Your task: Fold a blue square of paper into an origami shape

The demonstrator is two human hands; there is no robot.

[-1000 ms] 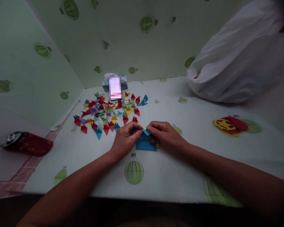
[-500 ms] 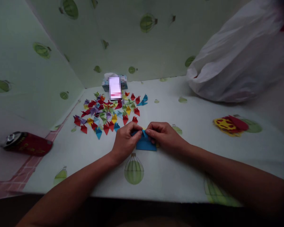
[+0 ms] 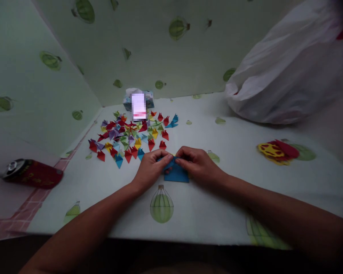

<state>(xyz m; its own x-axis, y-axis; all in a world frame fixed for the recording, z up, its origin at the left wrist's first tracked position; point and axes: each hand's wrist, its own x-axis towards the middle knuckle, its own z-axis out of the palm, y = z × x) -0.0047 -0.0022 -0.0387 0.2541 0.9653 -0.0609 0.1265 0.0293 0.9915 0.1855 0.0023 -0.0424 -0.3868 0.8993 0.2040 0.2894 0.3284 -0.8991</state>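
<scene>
Between my two hands is a blue sheet of folding paper (image 3: 176, 175), its lower edge lying close to the tabletop. My left hand (image 3: 153, 165) pinches its upper left part with thumb and forefinger. On the upper right, my right hand (image 3: 196, 161) grips the same sheet, fingertips close to those of the left. The fingers cover the top of the paper, so the fold there is partly hidden. Just beyond my left hand lies a spread of small folded paper pieces (image 3: 128, 154) in red, blue, yellow, purple and green.
A phone with a lit screen (image 3: 138, 104) leans against a tissue box (image 3: 127, 102) at the back. A red drink can (image 3: 36, 174) lies on its side at the left. Right of me are a yellow and red cut-out item (image 3: 274, 150) and a large white plastic bag (image 3: 286, 76).
My fingers have shifted slightly at the top of the blue paper, and more of my left fingers shows against it. Everything else has stayed in place.
</scene>
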